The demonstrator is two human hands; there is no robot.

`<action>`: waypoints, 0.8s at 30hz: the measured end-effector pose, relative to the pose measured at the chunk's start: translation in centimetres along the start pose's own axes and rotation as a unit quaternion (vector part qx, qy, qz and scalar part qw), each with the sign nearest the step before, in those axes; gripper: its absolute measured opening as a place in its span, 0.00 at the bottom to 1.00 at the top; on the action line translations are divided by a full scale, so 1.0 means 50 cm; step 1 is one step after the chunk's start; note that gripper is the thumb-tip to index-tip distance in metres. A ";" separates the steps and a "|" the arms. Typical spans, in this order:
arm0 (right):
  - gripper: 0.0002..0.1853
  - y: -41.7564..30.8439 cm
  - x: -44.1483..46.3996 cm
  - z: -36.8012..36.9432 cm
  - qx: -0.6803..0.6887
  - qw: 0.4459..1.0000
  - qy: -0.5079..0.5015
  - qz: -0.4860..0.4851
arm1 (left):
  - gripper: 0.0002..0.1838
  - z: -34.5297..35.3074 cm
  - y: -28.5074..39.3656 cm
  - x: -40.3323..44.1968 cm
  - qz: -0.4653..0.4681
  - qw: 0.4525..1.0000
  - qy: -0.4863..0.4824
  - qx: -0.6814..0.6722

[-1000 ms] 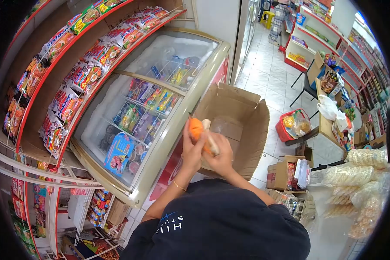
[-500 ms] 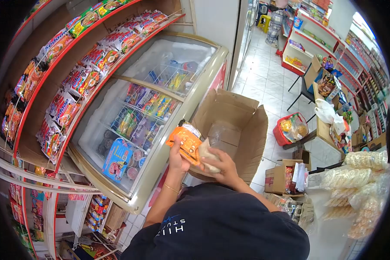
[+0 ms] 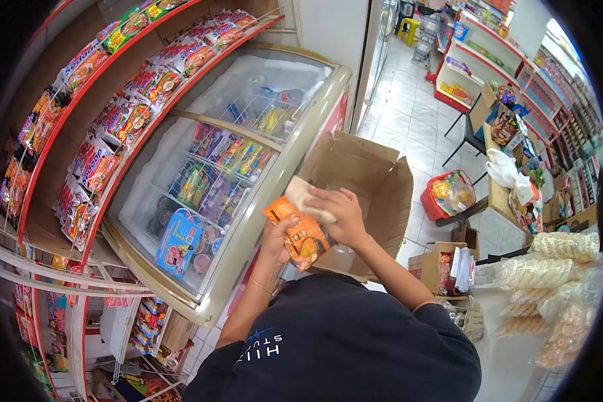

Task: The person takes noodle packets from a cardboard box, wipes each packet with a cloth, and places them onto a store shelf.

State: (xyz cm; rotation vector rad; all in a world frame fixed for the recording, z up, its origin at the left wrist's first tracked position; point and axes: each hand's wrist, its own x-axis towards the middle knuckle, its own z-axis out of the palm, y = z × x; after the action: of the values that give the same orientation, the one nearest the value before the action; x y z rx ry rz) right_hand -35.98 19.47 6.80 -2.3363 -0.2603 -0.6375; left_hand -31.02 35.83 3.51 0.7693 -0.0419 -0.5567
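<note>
My left hand [image 3: 278, 239] grips an orange instant noodle packet [image 3: 307, 246] by its left edge, thumb on top. A round food picture shows near the packet's lower end. In my right hand [image 3: 342, 213] is a folded cream cloth [image 3: 299, 191], held across the packet's upper part and seeming to touch it. Both hands are above the near side of an open cardboard box [image 3: 390, 194]. Clear plastic lies inside the box, partly hidden by my right arm.
A glass-topped chest freezer [image 3: 244, 244] stands left of the box. Beyond it, a red-edged shelf [image 3: 174, 94] carries rows of noodle packets. On the right are a red basket [image 3: 435, 204], a smaller carton [image 3: 425, 266] and bagged crackers [image 3: 536, 275].
The packet has turned and come lower, so its food picture now shows. My right hand has moved the cloth up and over the packet's upper part.
</note>
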 end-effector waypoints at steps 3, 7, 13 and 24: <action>0.13 0.033 0.004 0.010 0.099 0.987 0.048 0.117 | 0.19 -0.019 -0.002 -0.003 -0.075 0.996 0.003 -0.050; 0.19 -0.020 0.010 0.026 0.028 0.998 0.021 0.059 | 0.26 -0.012 -0.021 0.007 -0.079 0.994 -0.011 -0.075; 0.24 -0.064 -0.025 0.033 -0.085 0.991 -0.075 -0.071 | 0.30 -0.004 0.015 0.021 -0.020 0.991 0.103 -0.083; 0.12 0.043 -0.164 0.058 0.439 0.828 0.184 0.297 | 0.26 -0.046 0.034 0.021 0.089 0.979 0.067 -0.168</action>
State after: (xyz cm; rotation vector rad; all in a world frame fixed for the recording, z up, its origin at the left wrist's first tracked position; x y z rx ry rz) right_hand -41.18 19.73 -0.46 -1.2513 0.3042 -0.4819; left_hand -28.81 37.81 2.79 0.4651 0.1057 -0.3276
